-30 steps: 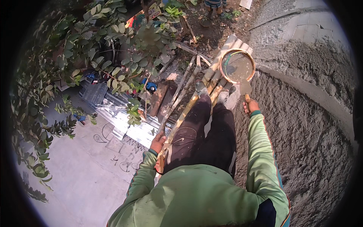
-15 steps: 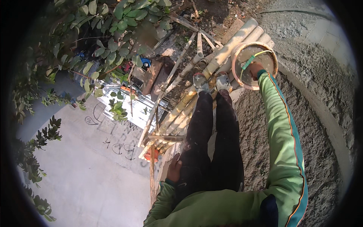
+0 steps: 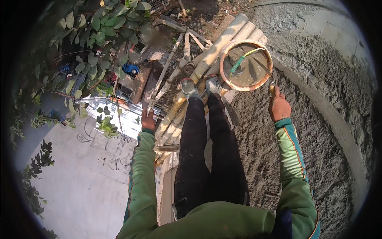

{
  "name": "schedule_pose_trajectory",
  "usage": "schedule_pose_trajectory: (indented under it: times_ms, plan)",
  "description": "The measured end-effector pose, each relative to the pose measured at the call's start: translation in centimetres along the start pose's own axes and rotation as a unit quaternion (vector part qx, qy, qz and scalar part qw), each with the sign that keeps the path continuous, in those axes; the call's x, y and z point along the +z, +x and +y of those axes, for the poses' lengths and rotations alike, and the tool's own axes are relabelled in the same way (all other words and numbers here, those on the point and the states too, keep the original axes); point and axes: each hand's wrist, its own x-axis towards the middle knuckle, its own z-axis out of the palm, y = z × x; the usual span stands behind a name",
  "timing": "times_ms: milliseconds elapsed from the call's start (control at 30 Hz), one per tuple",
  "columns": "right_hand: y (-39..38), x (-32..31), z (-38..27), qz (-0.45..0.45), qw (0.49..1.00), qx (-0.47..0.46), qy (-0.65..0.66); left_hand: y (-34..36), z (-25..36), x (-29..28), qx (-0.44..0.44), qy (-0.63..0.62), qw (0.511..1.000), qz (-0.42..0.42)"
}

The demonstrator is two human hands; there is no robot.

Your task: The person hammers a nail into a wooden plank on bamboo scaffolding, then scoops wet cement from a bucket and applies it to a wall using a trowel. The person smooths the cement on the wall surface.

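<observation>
My right hand (image 3: 280, 106) is closed around the handle of a trowel (image 3: 260, 67). The trowel's thin blade reaches over the rim of a mortar-smeared bucket (image 3: 269, 75). Grey, watery slurry (image 3: 250, 75) fills much of that bucket, and its wire handle with a green grip (image 3: 237, 64) lies across the opening. On the left, my left hand (image 3: 147, 120) is closed on a thin bamboo pole (image 3: 169, 65) that slants up and away. The pole's lower end is hidden behind my hand and sleeve.
Both feet stand on bundled bamboo poles (image 3: 234, 28). Rough wet mortar (image 3: 258, 135) spreads along the right, bordered by a curved raised edge (image 3: 318, 99). Down to the left are a pale concrete surface (image 3: 87, 183), corrugated metal sheets (image 3: 119, 115) and leafy branches (image 3: 103, 28).
My right hand has come out of the bucket and back toward me, with the trowel now visible in it. My left hand has moved from beside my thigh up to the bamboo pole.
</observation>
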Motion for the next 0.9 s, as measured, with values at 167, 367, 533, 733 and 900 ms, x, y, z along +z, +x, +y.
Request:
schedule_pose_trajectory:
  times_ms: [167,367,533,733,900]
  plan:
    - [12.1,11.1,0.5,-0.055,0.966,0.147,0.204,-7.5,-2.4,3.6,0.189,0.032,0.977,-0.092]
    - [11.9,10.5,-2.7,-0.253,0.498,0.231,0.797,-20.6,-3.0,7.9,0.249,0.253,0.932,-0.078]
    - [12.2,9.8,-5.5,-0.261,0.485,0.201,0.81,-18.9,-2.2,9.2,0.281,0.339,0.897,-0.029]
    - [12.2,11.8,-5.4,-0.078,0.973,-0.038,0.216,-18.4,-0.9,10.2,0.251,0.453,0.854,-0.054]
    - [3.7,6.5,-4.7,-0.06,0.996,-0.051,0.05,-18.5,0.5,10.5,0.272,0.505,0.817,-0.06]
